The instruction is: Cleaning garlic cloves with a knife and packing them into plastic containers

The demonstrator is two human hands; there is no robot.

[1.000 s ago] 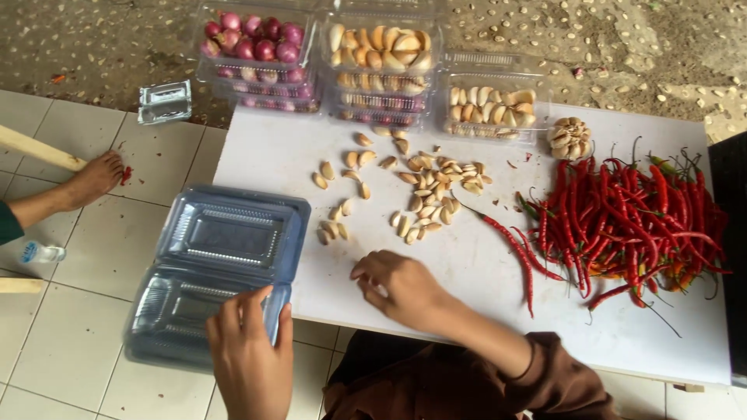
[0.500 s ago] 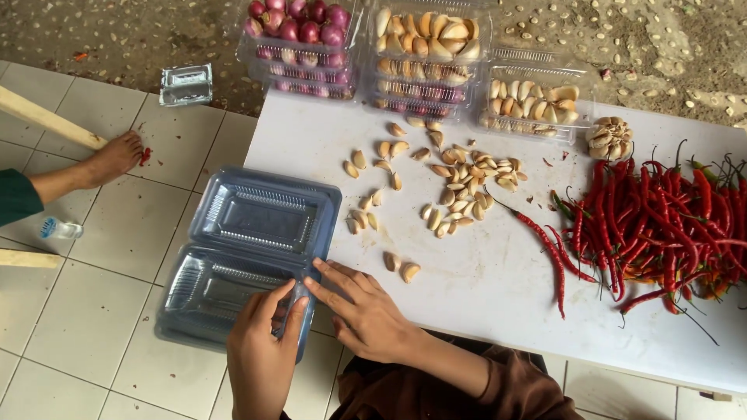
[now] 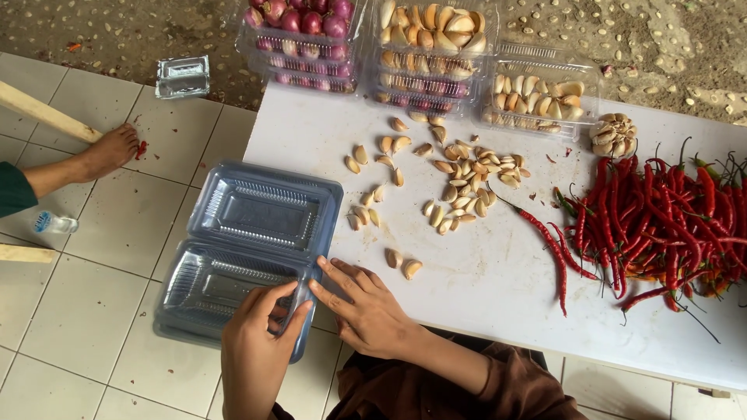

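the open clear tray [image 3: 257, 233] hangs half off the left edge of the white table [image 3: 482, 288], both halves facing up, hinge running across the middle, so it needs steadying. the left hand [image 3: 257, 354] pinches the near right rim of the lower half, thumb and fingers closed on the thin plastic, which seems to keep the overhanging shell level. the right hand [image 3: 366, 307] lies flat beside it on the table, fingers spread and pointing toward the same corner, fingertips touching or almost touching the rim; it grips nothing that shows. two garlic cloves [image 3: 403, 263] sit just beyond those fingers, apart from the main clove pile [image 3: 459, 183] further back, near enough to reach. filled boxes of shallots [image 3: 299, 31] and garlic [image 3: 428, 47] are stacked along the far edge, out of the working space, and red chillies [image 3: 661, 225] are heaped to the right, cut off by the frame. whether the tray holds anything is hard to tell through the ribbed plastic; it looks empty. a bare foot [image 3: 109, 152] of another person shows at left, the body cut off.
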